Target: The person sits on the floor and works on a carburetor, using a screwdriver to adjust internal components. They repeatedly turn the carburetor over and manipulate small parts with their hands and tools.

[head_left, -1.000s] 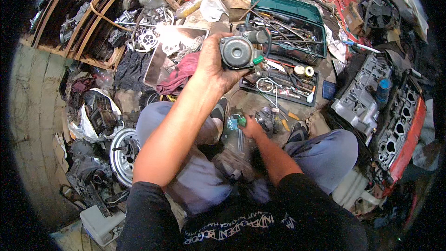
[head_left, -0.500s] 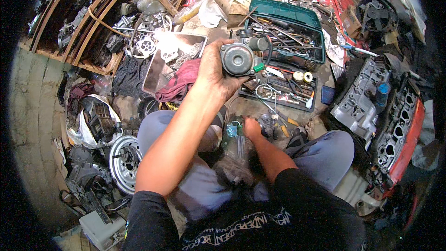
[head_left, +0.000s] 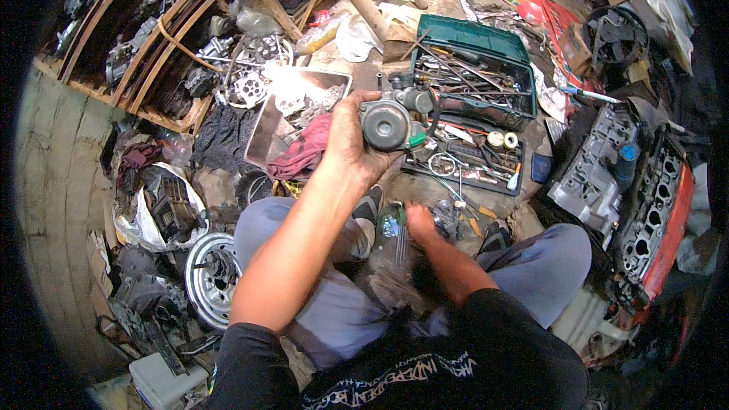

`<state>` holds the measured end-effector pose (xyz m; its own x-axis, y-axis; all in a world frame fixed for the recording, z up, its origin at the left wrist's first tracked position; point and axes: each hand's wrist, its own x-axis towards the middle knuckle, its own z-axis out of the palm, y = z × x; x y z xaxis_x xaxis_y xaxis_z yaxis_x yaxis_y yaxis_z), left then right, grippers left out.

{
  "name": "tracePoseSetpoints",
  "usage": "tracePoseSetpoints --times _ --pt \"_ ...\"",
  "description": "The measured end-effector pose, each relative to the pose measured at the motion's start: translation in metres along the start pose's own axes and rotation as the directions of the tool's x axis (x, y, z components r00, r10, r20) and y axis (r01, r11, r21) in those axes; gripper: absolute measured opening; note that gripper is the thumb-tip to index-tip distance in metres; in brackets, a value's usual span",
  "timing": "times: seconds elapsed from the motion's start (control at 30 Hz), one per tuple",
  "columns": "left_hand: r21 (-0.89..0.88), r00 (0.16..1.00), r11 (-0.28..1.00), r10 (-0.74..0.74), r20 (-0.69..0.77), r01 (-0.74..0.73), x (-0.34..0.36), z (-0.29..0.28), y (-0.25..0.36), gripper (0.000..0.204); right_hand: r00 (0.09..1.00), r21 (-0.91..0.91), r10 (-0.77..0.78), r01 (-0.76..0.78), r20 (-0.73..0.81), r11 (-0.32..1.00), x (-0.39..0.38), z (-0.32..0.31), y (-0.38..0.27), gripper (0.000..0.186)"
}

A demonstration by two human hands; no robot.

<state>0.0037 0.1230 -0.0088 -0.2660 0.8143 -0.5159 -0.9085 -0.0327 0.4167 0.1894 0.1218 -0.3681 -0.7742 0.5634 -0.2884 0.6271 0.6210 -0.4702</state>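
My left hand [head_left: 351, 133] is raised in front of me, its fingers wrapped round a carburetor [head_left: 385, 124]. The carburetor's round grey cap faces me, and a green piece [head_left: 415, 140] sticks out at its lower right. Lower down, between my knees, my right hand [head_left: 419, 223] is closed beside a small bluish clear packet [head_left: 389, 226] and some thin grey rods [head_left: 401, 249]. What its fingers hold, if anything, is hidden. Past the carburetor lies a black tool tray [head_left: 501, 184] with pliers and small tools.
A green toolbox [head_left: 474, 30] full of wrenches stands open behind the tray. To the left are a metal pan [head_left: 258, 137], a dark red cloth [head_left: 304, 148] and a wheel rim [head_left: 199, 277]. Engine cylinder heads [head_left: 588, 175] lie on the right. Screwdrivers [head_left: 486, 211] rest near my right foot.
The whole view has shifted, so the surroundings sit slightly lower and farther right. My left hand still holds the carburetor, and my right hand stays low between my knees.
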Motion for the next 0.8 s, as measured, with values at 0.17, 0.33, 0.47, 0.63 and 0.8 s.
tracePoseSetpoints --times 0.17,0.33,0.47,0.63,0.8 --pt "-0.044 1.000 0.999 0.018 0.000 -0.018 -0.004 -0.002 0.001 0.045 0.902 0.111 0.005 0.048 -0.431 0.993 0.033 -0.045 0.005 0.035" --pt "-0.017 0.995 0.997 0.069 -0.077 -0.070 -0.009 0.004 0.000 0.042 0.728 0.251 0.388 -0.296 -0.565 0.922 0.050 -0.080 0.057 0.041" --pt "-0.039 0.998 0.998 0.051 -0.021 -0.052 -0.012 0.003 -0.001 0.038 0.512 0.465 0.674 -0.489 -0.532 0.738 0.044 -0.066 0.115 0.028" --pt "-0.111 0.997 0.991 0.077 -0.028 -0.080 -0.020 0.017 -0.003 0.038 0.482 0.542 0.753 -0.523 -0.447 0.657 0.040 -0.086 0.098 0.026" --pt "-0.142 0.987 0.981 0.140 0.076 -0.128 -0.017 0.023 -0.003 0.035 0.750 0.655 0.286 0.248 -0.596 0.714 0.064 -0.273 -0.023 0.040"
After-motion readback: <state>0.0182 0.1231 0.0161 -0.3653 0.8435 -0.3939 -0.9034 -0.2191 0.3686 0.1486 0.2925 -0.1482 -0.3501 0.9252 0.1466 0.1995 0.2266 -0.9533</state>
